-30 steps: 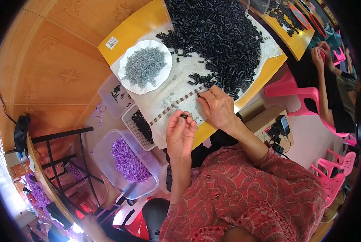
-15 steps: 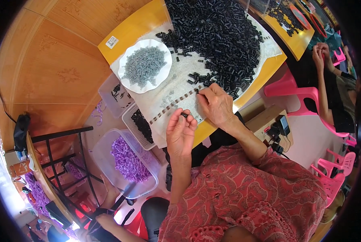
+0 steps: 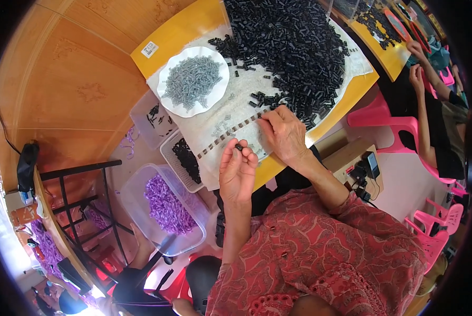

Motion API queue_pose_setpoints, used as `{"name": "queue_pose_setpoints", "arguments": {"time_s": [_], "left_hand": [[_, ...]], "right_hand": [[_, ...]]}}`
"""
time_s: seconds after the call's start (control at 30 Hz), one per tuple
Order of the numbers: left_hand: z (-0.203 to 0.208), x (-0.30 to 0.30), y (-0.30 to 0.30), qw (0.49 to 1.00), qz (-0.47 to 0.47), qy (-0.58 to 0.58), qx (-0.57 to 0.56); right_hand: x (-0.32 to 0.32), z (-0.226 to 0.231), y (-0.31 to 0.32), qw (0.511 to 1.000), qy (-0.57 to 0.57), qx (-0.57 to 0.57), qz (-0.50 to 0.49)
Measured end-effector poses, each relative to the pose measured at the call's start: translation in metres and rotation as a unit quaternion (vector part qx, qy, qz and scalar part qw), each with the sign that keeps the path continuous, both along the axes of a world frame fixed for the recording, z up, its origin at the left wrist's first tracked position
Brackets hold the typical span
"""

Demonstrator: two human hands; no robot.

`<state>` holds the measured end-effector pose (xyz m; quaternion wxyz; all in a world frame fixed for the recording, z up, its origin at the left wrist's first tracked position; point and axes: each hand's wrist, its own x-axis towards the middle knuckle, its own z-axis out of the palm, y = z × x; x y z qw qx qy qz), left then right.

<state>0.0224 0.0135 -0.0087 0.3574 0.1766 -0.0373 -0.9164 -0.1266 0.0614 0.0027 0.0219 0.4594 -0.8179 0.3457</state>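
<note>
My left hand (image 3: 237, 171) is closed, palm up, and pinches a small black tubular piece (image 3: 239, 147) between thumb and fingertips. Beside it, my right hand (image 3: 286, 136) is bent over the white cloth (image 3: 194, 131) with thumb and forefinger pressed together; whatever they hold is too small or hidden. Its fingertips are at the upper right end of a dashed brown strip (image 3: 223, 139) running across the cloth. Just beyond the right hand lies a large heap of black tubular pieces (image 3: 294, 58). Several loose clear pieces (image 3: 223, 126) lie by the strip.
A white scalloped bowl (image 3: 221, 87) of clear pieces stands on the yellow table (image 3: 180, 34). Below its left edge are a white basket (image 3: 167, 152) of black pieces and a clear tub (image 3: 133, 197) of purple pieces. A pink stool (image 3: 370, 113) and a co-worker's arm (image 3: 425, 113) are at right.
My hands stay almost in place; the right fingers have shifted slightly at the strip's end. At right, a co-worker's hand has moved up toward the other table. The view has shifted a little.
</note>
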Motion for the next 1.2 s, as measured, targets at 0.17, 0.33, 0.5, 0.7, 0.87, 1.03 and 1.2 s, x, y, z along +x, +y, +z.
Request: {"name": "queue_pose_setpoints", "arguments": {"time_s": [0.17, 0.33, 0.5, 0.7, 0.87, 1.03, 1.2], "left_hand": [[0.001, 0.001, -0.001, 1.0, 0.008, 0.012, 0.011], [0.005, -0.001, 0.001, 0.999, 0.025, -0.018, -0.024], [0.004, -0.001, 0.003, 0.997, 0.037, -0.041, -0.05], [0.005, -0.002, 0.005, 0.995, 0.047, -0.059, -0.067], [0.006, -0.002, 0.006, 0.993, 0.052, -0.067, -0.086], [0.006, -0.003, 0.007, 0.985, 0.063, -0.081, -0.136], [0.005, -0.004, 0.008, 0.977, 0.073, -0.107, -0.169]], "right_hand": [[0.005, 0.019, 0.009, 0.953, -0.267, -0.1, 0.101], [0.018, 0.027, 0.015, 0.888, -0.41, -0.143, 0.153], [0.024, 0.037, 0.015, 0.875, -0.412, -0.163, 0.194], [0.026, 0.035, 0.016, 0.874, -0.409, -0.164, 0.205], [0.026, 0.03, 0.017, 0.89, -0.383, -0.156, 0.191], [0.026, 0.032, 0.017, 0.896, -0.369, -0.168, 0.18], [0.026, 0.032, 0.016, 0.905, -0.353, -0.159, 0.178]]}}
